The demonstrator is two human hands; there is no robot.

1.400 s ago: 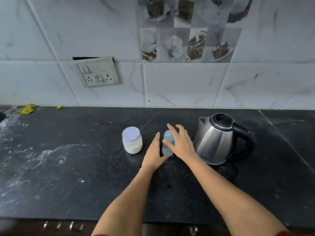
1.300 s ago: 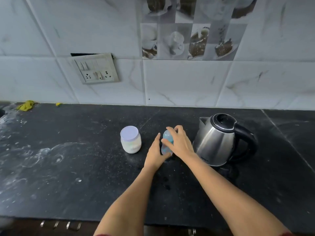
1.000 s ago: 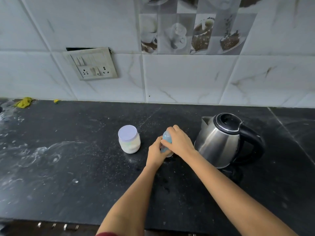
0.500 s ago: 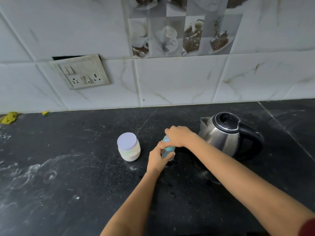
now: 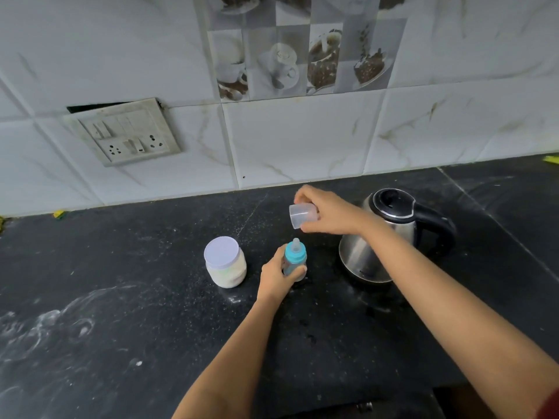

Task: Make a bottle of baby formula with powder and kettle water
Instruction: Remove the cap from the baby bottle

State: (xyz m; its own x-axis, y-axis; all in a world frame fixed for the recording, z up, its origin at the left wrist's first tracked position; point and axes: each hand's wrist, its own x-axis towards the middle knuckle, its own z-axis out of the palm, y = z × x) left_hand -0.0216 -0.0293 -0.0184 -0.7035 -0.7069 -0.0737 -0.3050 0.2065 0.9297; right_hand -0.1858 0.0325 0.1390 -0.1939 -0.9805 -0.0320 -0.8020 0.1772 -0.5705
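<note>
A black stone counter (image 5: 121, 297) runs under a wall (image 5: 302, 140) of pale marbled tiles. A block of picture tiles (image 5: 296, 55) showing cups and coffee sits up at twelve o'clock, and a switch-and-socket plate (image 5: 127, 136) hangs a little crooked at ten o'clock. Whitish smears (image 5: 45, 328) swirl across the counter at eight o'clock.

The bottle (image 5: 295, 257) stands upright on the counter near the middle of my view, its teal collar and clear teat bare. My left hand (image 5: 276, 276) grips it from the seven o'clock side, fingers and thumb curled round the lower body.

My right hand (image 5: 328, 216) is at twelve o'clock from the bottle and apart from it. It pinches the clear cap (image 5: 301, 215), thumb below and fingers over the top. The cap lies on its side with its open mouth facing nine o'clock, and touches nothing but my fingers.

The jar (image 5: 225, 263) of white powder sits at nine o'clock from the bottle, just beside my left hand but not touching it, with its pale lid on. The steel kettle (image 5: 360, 258) stands at two o'clock from the bottle, black lid down and black handle pointing to three o'clock. My right forearm crosses in front of its body.
</note>
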